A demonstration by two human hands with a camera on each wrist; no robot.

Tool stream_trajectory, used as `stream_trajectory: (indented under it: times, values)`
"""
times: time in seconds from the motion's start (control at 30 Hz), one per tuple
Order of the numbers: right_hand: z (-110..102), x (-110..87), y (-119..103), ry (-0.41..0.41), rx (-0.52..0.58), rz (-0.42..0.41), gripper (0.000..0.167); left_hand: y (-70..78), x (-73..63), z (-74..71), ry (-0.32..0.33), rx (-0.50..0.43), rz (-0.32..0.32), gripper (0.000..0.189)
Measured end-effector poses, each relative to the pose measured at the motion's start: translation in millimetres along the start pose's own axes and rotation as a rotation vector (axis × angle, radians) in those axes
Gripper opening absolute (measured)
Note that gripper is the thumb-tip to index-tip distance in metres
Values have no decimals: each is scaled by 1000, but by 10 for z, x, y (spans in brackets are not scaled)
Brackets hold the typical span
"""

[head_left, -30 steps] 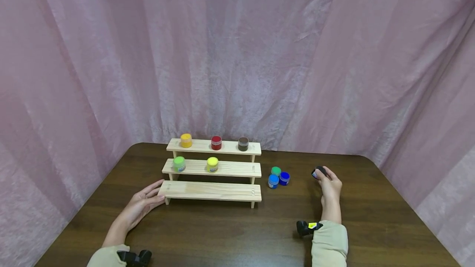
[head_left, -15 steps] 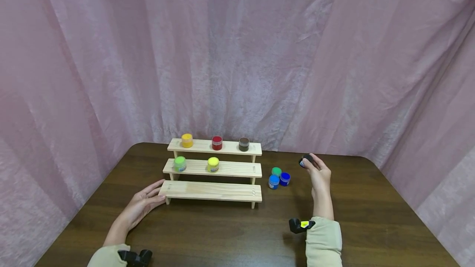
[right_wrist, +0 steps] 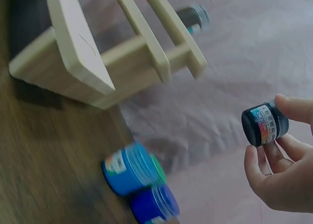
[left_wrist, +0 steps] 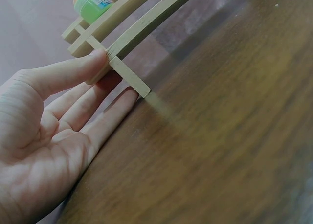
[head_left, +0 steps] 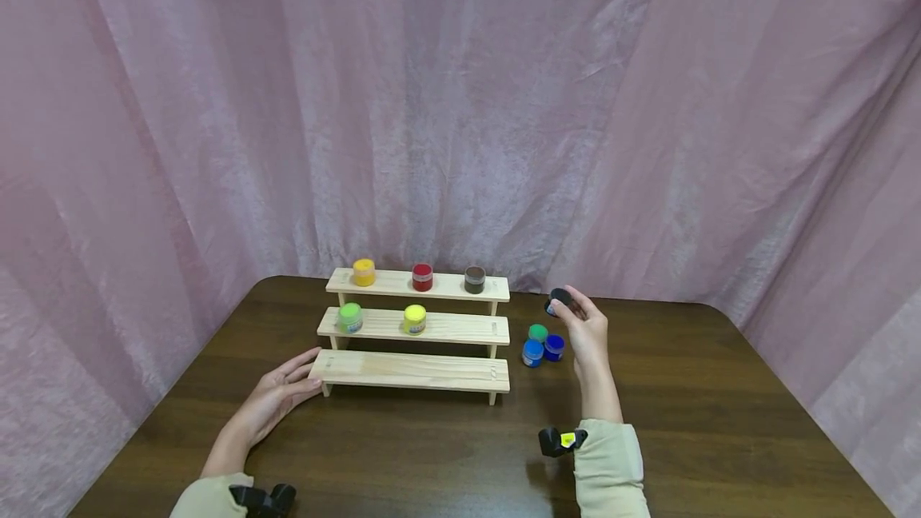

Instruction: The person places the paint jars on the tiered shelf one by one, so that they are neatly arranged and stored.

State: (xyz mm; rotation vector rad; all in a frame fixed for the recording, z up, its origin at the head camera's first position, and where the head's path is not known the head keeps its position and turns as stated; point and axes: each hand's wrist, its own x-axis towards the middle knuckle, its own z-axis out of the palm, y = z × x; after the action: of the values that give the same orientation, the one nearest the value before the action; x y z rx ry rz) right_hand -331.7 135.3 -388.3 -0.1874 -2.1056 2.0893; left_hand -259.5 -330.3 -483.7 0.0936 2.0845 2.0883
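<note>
A small black paint jar [right_wrist: 264,123] with a printed label is pinched between the thumb and fingers of my right hand [head_left: 588,334], raised behind the three small jars on the table. At its left end, the three-tier wooden display stand [head_left: 410,371] is held by my left hand [head_left: 269,400]. In the left wrist view the left thumb [left_wrist: 73,72] lies on the end of the lowest shelf, with the other fingers beside the leg. Yellow-orange [head_left: 364,272], red [head_left: 422,277] and dark brown [head_left: 474,280] jars line the top shelf. Light green [head_left: 350,318] and yellow [head_left: 414,320] ones occupy the middle shelf.
Right of the stand, a green jar [head_left: 537,332], a light blue jar [head_left: 532,353] and a dark blue jar [head_left: 554,348] cluster on the brown wooden table [head_left: 403,454]. A pink curtain [head_left: 460,102] hangs behind the table's back edge.
My right hand has moved left and farther back with the black paint jar, from the table's right side to behind the clustered jars. The left hand stays at the stand.
</note>
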Motion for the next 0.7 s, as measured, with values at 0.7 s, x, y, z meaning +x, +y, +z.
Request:
stream_trajectory:
  times: [0.7]
  values:
    - [762, -230, 135, -261, -105, -151, 47, 3, -9, -2, -7, -10, 6, 77]
